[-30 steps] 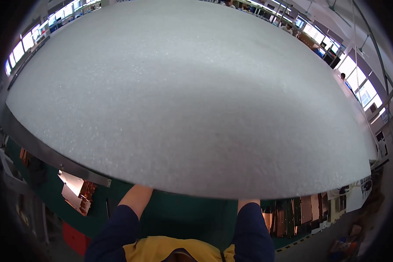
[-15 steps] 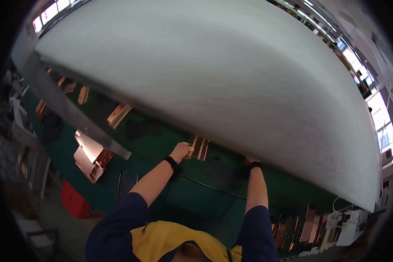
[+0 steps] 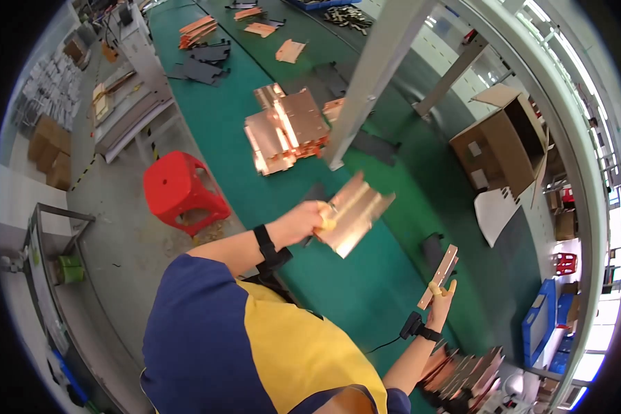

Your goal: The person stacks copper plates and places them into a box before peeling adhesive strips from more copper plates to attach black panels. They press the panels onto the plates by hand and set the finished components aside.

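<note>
My left hand (image 3: 308,221) is closed on the near edge of a bent copper sheet (image 3: 355,217), raised above the green table. The sheet is slightly blurred and shows folded ridges. Further right, my right hand (image 3: 439,307) grips a narrow copper strip (image 3: 440,272) with small holes along it. Both hands wear black wristbands, and pale covers show on some fingertips. Beyond my left hand, a pile of similar copper sheets (image 3: 286,127) lies on the table, stacked unevenly.
A grey metal post (image 3: 369,90) stands on the green table (image 3: 324,290) beside the pile. Dark flat pieces (image 3: 203,65) lie farther back. To the right are a cardboard box (image 3: 493,141) and stacked copper parts (image 3: 472,376). A red stool (image 3: 179,190) stands left on the floor.
My view has swung left, and the large pale panel that covered much of it is out of sight. My left hand now holds the copper sheet up; my right hand, partly hidden before, shows with the strip.
</note>
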Tool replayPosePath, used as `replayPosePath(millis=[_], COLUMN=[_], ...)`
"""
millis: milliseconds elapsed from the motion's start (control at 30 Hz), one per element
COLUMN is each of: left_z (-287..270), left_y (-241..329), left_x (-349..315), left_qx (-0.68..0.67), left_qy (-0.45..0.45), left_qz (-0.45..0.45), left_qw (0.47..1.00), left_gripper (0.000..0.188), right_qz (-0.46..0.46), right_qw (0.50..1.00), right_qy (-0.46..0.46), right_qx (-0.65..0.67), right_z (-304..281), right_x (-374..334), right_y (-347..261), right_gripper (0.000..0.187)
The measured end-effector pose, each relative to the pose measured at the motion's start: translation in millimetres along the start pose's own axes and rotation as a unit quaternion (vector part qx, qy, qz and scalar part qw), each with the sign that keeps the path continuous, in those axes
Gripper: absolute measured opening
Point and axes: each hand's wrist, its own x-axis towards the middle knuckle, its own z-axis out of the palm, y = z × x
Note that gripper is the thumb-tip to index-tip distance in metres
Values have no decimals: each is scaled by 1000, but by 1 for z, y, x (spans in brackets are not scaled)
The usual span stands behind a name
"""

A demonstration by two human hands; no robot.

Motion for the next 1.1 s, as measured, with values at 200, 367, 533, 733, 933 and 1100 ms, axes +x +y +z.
replayPosePath(millis=[200,367,533,733,933,1100], left_z=[-72,-139,-133,-127,-77,-70], left_y=[50,50,73,117,127,119], left_x=[-94,-58,-22,-2,56,63], left_qx=[-57,-118,-129,-124,-157,-117], left_qy=[227,338,392,370,252,224], left_qz=[71,93,184,283,164,96], left_qw=[970,929,892,876,940,963], left_gripper=[14,22,28,33,38,47], right_qz=[-28,-16,-173,-195,-146,-163], right_qw=[998,994,967,966,969,975], right_qy=[-18,-113,-153,-152,-154,-146], right_qx=[58,-3,-107,-74,-128,-47], right_z=[71,142,209,281,298,294], right_x=[-100,-153,-157,-130,-139,-146], right_y=[24,-18,-69,-117,-175,-221], right_gripper=[28,70,100,108,109,113])
